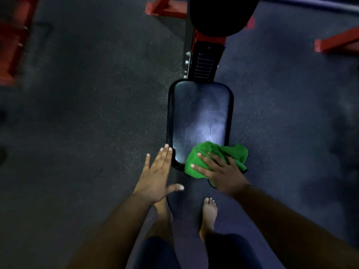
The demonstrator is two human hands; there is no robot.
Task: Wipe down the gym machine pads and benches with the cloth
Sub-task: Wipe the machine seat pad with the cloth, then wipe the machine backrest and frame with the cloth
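A black padded seat [200, 115] of a gym machine lies lengthwise in front of me, shiny under a light. A crumpled green cloth [229, 154] covers its near right corner. My right hand [219, 169] presses flat on the cloth with fingers spread. My left hand [157, 173] is open, fingers straight, its fingertips at the seat's near left edge. A second black pad [219, 14] of the same machine rises at the top, beyond a red and black adjuster post [206, 57].
Dark speckled rubber floor [87, 113] surrounds the machine. Red steel frame legs lie at top centre [165, 8], at the right [338, 43] and at the far left [13, 41]. My bare feet [209, 212] stand just short of the seat.
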